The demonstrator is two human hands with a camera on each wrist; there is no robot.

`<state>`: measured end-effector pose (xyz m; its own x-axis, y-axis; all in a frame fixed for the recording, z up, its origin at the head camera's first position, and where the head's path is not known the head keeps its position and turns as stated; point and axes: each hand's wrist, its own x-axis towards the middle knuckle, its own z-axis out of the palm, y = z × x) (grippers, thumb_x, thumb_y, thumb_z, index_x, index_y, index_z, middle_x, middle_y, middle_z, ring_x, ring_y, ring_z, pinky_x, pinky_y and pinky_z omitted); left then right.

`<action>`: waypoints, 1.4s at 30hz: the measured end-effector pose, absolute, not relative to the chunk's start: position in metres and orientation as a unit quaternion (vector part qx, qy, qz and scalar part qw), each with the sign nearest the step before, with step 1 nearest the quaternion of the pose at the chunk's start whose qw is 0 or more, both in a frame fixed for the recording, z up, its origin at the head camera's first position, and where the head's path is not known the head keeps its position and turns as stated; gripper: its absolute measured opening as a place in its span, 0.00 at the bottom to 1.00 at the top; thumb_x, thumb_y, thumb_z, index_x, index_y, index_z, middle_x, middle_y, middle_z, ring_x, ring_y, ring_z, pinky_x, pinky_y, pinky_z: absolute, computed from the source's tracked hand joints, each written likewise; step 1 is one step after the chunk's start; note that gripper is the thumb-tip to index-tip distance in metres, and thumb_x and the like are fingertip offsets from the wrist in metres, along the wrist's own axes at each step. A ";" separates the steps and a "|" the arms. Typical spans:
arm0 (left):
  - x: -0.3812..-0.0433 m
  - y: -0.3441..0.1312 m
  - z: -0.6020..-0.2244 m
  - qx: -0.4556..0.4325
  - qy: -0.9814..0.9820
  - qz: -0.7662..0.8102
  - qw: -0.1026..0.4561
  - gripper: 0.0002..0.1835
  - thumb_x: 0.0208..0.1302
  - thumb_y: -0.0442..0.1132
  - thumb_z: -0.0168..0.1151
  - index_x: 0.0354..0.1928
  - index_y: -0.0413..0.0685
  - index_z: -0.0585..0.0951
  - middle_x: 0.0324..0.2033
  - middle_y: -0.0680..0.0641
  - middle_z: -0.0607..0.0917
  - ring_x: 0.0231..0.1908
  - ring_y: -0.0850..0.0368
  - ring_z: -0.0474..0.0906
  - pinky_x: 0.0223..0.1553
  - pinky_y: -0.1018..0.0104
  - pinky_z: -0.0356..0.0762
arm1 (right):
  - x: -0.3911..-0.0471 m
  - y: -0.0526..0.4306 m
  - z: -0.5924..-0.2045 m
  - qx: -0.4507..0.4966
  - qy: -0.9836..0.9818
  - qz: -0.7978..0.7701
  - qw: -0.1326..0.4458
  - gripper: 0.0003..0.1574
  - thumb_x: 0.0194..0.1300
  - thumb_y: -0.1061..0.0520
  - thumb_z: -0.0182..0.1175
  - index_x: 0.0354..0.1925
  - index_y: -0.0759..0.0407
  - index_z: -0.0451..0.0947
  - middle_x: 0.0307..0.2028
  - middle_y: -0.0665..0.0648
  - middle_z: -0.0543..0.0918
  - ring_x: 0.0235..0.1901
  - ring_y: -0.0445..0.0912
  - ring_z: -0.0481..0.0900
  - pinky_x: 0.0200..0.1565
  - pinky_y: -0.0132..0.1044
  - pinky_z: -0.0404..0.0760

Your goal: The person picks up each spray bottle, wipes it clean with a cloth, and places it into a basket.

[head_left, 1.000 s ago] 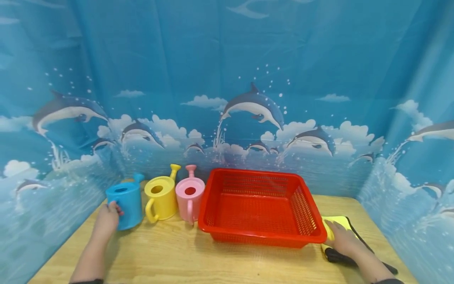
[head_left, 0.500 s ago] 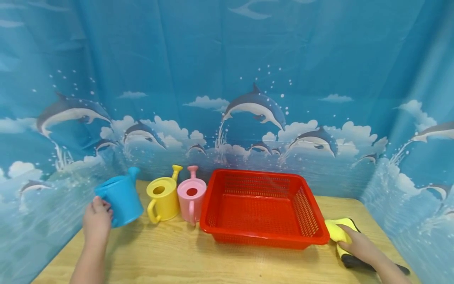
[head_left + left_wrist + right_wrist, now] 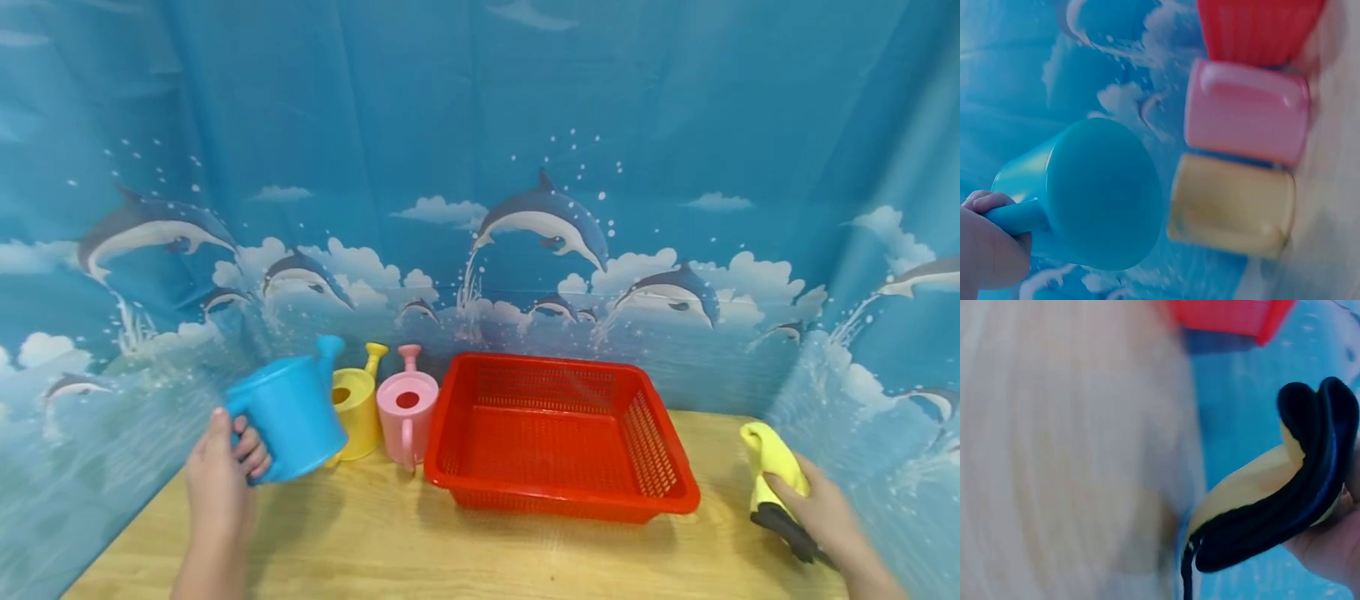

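Note:
My left hand (image 3: 221, 475) grips the handle of a blue watering can (image 3: 292, 421), which is lifted off the table and tilted with its spout up to the right. In the left wrist view the can's round base (image 3: 1107, 194) faces the camera. My right hand (image 3: 828, 508) pinches a folded yellow cloth (image 3: 776, 462) with black edging, raised at the table's right side. A yellow watering can (image 3: 362, 421), partly hidden behind the blue one, and a pink watering can (image 3: 405, 417) stand upright on the table.
A red plastic basket (image 3: 555, 497) with slotted walls stands mid-table, right beside the pink can. Behind and to both sides hangs a blue curtain (image 3: 390, 125) printed with dolphins. The wooden table (image 3: 480, 558) extends in front.
My left hand has raised the blue watering can, tilted it and brought it rightward in front of the yellow one. My right hand has gripped the cloth, lifted it and moved right.

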<state>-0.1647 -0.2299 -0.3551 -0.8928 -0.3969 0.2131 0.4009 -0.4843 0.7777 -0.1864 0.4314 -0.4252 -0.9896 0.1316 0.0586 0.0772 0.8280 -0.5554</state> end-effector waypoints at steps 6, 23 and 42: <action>-0.159 -0.206 -0.353 -0.175 -0.444 -0.870 0.127 0.18 0.73 0.47 0.31 0.27 0.50 0.66 0.16 0.53 0.51 0.15 0.59 0.41 0.18 0.65 0.33 | -0.174 0.424 -0.397 -0.094 -0.932 0.339 0.092 0.42 0.68 0.40 0.44 0.62 0.73 0.50 0.39 0.68 0.72 0.29 0.48 0.69 0.26 0.41 0.67; -0.157 -0.117 -0.339 -0.204 -0.492 -0.846 0.030 0.19 0.74 0.49 0.28 0.27 0.52 0.64 0.15 0.56 0.53 0.12 0.63 0.46 0.17 0.61 0.34 | -0.140 0.276 -0.340 0.047 -0.846 0.447 0.287 0.40 0.64 0.63 0.52 0.69 0.45 0.49 0.47 0.45 0.67 0.36 0.34 0.72 0.30 0.28 0.76; -0.145 -0.025 -0.336 -0.149 -0.472 -0.866 -0.071 0.20 0.70 0.56 0.40 0.26 0.50 0.61 0.12 0.56 0.58 0.11 0.65 0.53 0.16 0.74 0.52 | -0.118 0.158 -0.343 0.129 -0.822 0.464 0.305 0.43 0.58 0.65 0.59 0.66 0.40 0.55 0.55 0.54 0.73 0.38 0.42 0.72 0.31 0.36 0.77</action>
